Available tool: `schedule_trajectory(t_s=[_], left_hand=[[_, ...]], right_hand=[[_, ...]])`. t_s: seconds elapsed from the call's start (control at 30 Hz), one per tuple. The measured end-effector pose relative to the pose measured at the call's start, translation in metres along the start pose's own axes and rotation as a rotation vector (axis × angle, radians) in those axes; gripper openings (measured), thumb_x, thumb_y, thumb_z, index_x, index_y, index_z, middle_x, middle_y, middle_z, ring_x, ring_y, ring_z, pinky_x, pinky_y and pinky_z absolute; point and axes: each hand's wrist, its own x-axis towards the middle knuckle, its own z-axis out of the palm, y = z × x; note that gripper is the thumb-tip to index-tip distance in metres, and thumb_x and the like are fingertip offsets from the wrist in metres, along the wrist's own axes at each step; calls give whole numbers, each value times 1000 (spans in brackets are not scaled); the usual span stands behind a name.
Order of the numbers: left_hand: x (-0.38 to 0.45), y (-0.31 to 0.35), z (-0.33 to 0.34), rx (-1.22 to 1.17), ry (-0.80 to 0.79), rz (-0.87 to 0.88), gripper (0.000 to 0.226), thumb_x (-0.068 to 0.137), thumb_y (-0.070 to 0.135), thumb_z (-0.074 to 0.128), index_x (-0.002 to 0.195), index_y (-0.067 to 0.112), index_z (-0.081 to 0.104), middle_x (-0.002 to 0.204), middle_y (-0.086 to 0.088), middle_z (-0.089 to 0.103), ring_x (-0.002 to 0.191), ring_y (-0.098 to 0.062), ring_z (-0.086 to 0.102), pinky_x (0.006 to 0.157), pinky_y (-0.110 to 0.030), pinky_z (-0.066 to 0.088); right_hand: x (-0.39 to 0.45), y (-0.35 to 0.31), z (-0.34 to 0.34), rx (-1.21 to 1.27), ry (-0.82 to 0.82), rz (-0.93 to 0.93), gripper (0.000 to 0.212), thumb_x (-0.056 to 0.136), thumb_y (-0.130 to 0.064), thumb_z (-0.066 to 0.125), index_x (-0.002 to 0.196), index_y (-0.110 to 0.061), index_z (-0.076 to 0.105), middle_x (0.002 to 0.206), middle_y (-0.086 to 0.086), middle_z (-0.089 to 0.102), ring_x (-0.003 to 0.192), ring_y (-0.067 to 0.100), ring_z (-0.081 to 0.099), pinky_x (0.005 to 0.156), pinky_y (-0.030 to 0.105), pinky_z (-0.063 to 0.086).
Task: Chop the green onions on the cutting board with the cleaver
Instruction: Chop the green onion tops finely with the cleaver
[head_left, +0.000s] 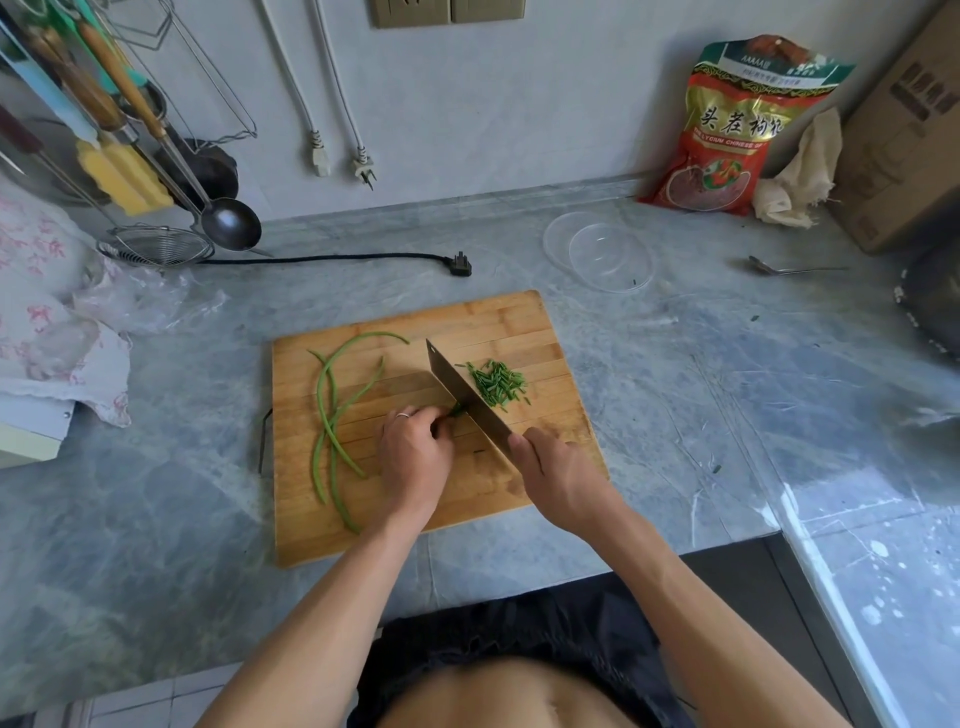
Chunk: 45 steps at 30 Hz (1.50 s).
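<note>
Green onions (332, 415) on the cutting board (493, 322), and the cleaver (467, 397) is down among them right now. The long uncut stalks lie on the board's left half; a small heap of chopped pieces (497, 383) sits on the far side of the blade, right of centre. The left hand (415, 452), ring on one finger, is curled and pinching a short green stub hard against the blade's near face. The right hand (558, 475) is wrapped round the cleaver's handle, blade angled away toward the far left.

Here's the worry: that stub looks very short, and the left fingertips are touching or nearly touching the steel. If the fingers don't tuck back as the stub shrinks, the edge could catch them. Whether the knuckles are guiding the blade, I cannot tell from this angle. The board also overhangs the near edge of the worktop (675, 374) slightly, so a heavy chop might rock or shift it.

Around it, grey marbled worktop with a few stray green bits. A clear plastic lid (597, 249) lies beyond the board, a black plug (460, 264) and cord to its left, a red snack bag (727, 135) against the wall, a spoon (779, 267) at right. Ladle (228, 221) and strainer (156, 244) hang far left.
</note>
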Motion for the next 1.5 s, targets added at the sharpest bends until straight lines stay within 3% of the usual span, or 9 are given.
schedule_trajectory(t_s=[0.13, 0.37, 0.67, 0.9, 1.13, 1.27, 1.4, 1.5], left_hand=[[-2, 7, 0, 26, 26, -68, 12, 82, 16, 71, 90, 21, 79, 84, -6, 67, 83, -30, 56, 76, -41, 45], [1, 6, 2, 34, 0, -59, 13, 86, 21, 69, 93, 23, 79, 85, -9, 66, 84, -33, 54, 76, -43, 46], [1, 10, 10, 58, 36, -41, 15, 85, 20, 66, 91, 25, 79, 82, -6, 67, 81, -32, 55, 73, -39, 43], [0, 9, 12, 77, 52, -16, 12, 83, 19, 69, 89, 24, 79, 81, -6, 67, 79, -32, 56, 70, -37, 41], [0, 5, 15, 16, 44, -5, 13, 85, 19, 63, 82, 20, 76, 78, -6, 66, 74, -33, 57, 66, -41, 45], [-1, 6, 14, -4, 47, -16, 12, 83, 18, 65, 76, 18, 74, 75, -6, 63, 73, -34, 54, 66, -39, 43], [1, 3, 17, 4, 35, -26, 11, 82, 14, 65, 80, 17, 76, 77, -8, 64, 74, -35, 56, 66, -41, 45], [0, 1, 18, -5, 41, -8, 16, 85, 18, 61, 81, 15, 76, 76, -8, 63, 74, -35, 56, 66, -43, 46]], right_hand=[[0, 2, -2, -13, 2, -2, 42, 105, -34, 33, 80, -4, 49, 65, 18, 54, 56, 35, 48, 52, 41, 32], [-13, 1, 1, -30, 28, -28, 42, 104, -39, 32, 74, -11, 44, 54, 4, 45, 44, 19, 36, 45, 30, 25], [-17, 1, -2, -88, -1, -5, 39, 103, -42, 31, 73, -18, 39, 53, 2, 42, 41, 21, 36, 44, 32, 27], [-20, -8, -1, -199, -6, -19, 39, 104, -45, 25, 83, -16, 39, 60, 7, 50, 51, 32, 50, 51, 42, 44], [-16, -6, 0, -230, -31, -35, 35, 105, -42, 25, 84, -16, 38, 58, 5, 48, 44, 23, 42, 42, 30, 28], [-6, -8, 9, -223, -43, -29, 34, 105, -42, 25, 87, -16, 37, 59, 9, 50, 46, 30, 45, 44, 32, 31], [-15, -2, 3, -208, -51, -32, 34, 105, -41, 25, 88, -15, 39, 59, 5, 48, 44, 22, 40, 43, 31, 27], [-18, -1, 0, -193, -49, -3, 35, 105, -42, 26, 87, -15, 41, 61, 7, 51, 47, 26, 45, 44, 33, 35]])
